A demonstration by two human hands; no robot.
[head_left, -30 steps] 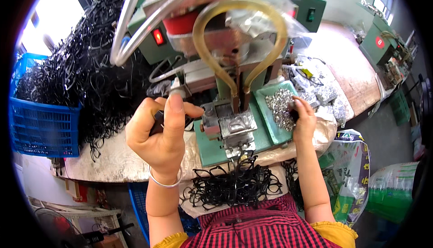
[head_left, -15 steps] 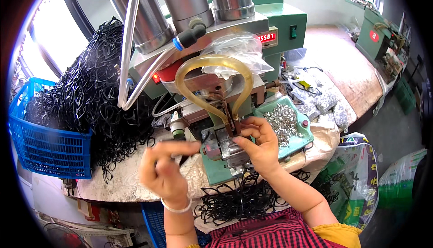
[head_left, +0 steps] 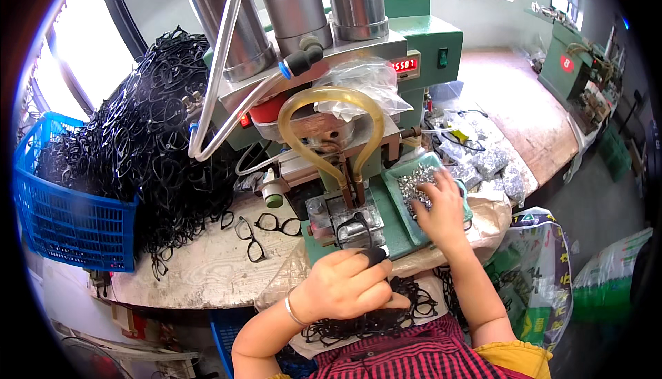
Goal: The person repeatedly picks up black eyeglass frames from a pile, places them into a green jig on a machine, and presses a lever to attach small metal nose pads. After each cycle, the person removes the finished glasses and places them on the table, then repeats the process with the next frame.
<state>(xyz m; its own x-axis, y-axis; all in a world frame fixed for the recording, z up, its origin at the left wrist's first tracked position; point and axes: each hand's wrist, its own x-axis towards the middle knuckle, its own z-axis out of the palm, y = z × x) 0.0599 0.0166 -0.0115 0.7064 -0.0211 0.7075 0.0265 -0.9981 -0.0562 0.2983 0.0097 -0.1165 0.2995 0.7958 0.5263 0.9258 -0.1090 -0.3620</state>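
My left hand (head_left: 345,286) is closed in front of the machine, with a black cover on one finger. It grips a black eyeglass frame (head_left: 354,226), part of which rests against the metal fixture (head_left: 373,217); the fingers hide the rest. Above that fixture, two copper-coloured electrodes (head_left: 352,193) hang from a looped yellow tube (head_left: 380,127). On the right, my right hand (head_left: 445,213) reaches into a green tray (head_left: 416,236), fingers bent and apart. Its fingertips touch a heap of small silvery metal parts (head_left: 414,182); I cannot make out any piece held between them.
Left of the machine, black eyeglass frames (head_left: 152,117) are piled high beside a blue basket (head_left: 76,224). Two loose eyeglass frames (head_left: 278,224) lie on the wooden table (head_left: 200,275). More black frames (head_left: 386,317) lie at my lap. Plastic bags of parts (head_left: 493,158) sit right of the tray.
My left hand has moved right, from beside the fixture to its front, and now grips an eyeglass frame. My right hand has left the electrodes for the parts tray. The view has shifted slightly.
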